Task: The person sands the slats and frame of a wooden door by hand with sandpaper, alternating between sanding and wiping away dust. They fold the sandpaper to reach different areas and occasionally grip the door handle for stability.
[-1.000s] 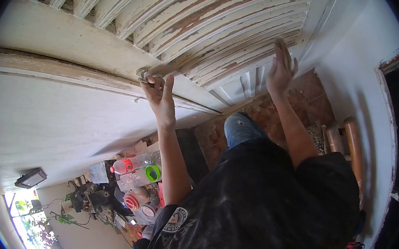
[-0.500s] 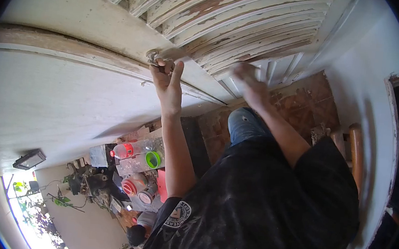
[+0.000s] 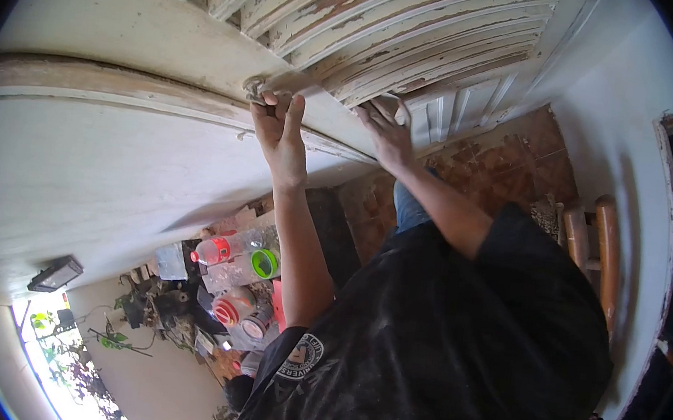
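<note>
A white wooden door with louvred slats (image 3: 418, 36) spans the top of the view, its paint worn to bare wood in patches. My left hand (image 3: 280, 144) has its fingers curled at a metal door handle (image 3: 253, 87) on the door's edge, thumb sticking up. My right hand (image 3: 388, 138) presses against the lower end of the slats, fingers bent. Something pale shows beside those fingers, too small to make out.
Plastic bottles (image 3: 215, 248), a green-rimmed container (image 3: 265, 264) and a red-lidded jar (image 3: 231, 309) stand below left. Wooden rails (image 3: 606, 252) lean by the right wall. Reddish tiles (image 3: 511, 162) cover the floor. A lamp (image 3: 55, 273) is mounted on the left wall.
My right hand, blurred and away from the slats before, has moved left and up onto their lower end. My left hand stays at the door handle.
</note>
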The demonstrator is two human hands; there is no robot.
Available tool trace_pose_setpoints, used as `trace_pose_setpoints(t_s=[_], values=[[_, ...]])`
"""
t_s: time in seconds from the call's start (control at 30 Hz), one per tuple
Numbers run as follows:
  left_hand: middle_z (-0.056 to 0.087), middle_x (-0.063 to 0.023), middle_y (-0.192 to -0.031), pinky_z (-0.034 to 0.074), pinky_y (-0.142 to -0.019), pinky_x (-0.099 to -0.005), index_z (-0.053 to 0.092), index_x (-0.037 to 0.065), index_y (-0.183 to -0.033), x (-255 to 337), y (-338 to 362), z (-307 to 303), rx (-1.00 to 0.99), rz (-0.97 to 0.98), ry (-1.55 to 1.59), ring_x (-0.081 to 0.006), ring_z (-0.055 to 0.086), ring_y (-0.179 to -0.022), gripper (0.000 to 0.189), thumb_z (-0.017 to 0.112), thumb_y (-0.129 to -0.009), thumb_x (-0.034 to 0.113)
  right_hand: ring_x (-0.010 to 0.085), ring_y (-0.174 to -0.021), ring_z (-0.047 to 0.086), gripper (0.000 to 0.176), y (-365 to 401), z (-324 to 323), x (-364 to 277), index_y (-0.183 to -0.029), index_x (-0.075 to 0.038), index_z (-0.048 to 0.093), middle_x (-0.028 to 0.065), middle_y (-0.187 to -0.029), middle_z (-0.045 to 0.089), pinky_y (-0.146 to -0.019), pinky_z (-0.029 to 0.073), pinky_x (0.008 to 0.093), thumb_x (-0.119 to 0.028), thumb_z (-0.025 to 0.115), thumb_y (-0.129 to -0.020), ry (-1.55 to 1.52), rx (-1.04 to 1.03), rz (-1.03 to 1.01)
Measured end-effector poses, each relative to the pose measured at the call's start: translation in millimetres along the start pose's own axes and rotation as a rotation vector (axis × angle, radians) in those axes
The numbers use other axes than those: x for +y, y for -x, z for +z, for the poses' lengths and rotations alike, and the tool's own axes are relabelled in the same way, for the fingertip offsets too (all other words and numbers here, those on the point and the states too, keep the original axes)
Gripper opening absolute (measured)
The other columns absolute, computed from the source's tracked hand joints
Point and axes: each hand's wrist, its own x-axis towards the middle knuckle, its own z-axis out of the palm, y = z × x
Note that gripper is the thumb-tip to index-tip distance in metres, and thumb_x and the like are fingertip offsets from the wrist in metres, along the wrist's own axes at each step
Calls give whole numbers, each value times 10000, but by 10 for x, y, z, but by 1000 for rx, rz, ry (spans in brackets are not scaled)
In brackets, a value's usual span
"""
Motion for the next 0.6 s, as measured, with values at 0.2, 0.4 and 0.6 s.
trace_pose_setpoints(t_s=[0.2,0.4,0.6], values=[[388,51,-835,339,-858,-195,417,142,-1055,-39,43,27,-5,15,-4,-54,377,-802,301,588,-941,-78,156,-1408,427,475,-56,-971,1600,-1397,-144,532,30,-1517,475,-1209,177,522,-65,556,-929,-367,173,271],[447,39,-864,370,-862,-235,423,146,-1053,-96,29,47,40,44,-15,-67,419,-822,282,587,-947,-57,205,-1421,417,476,75,-392,873,-1396,-193,544,58,-1474,519,-1178,213,542,-64,546,-937,147,194,241],[548,9,-969,398,-872,-276,424,161,-1017,-49,-8,-87,-73,19,-42,-89,509,-926,242,608,-958,16,182,-1409,434,411,754,-80,2,-1358,-273,606,7,-1486,518,-1177,288,462,-137,527,-978,-235,-397,-220]])
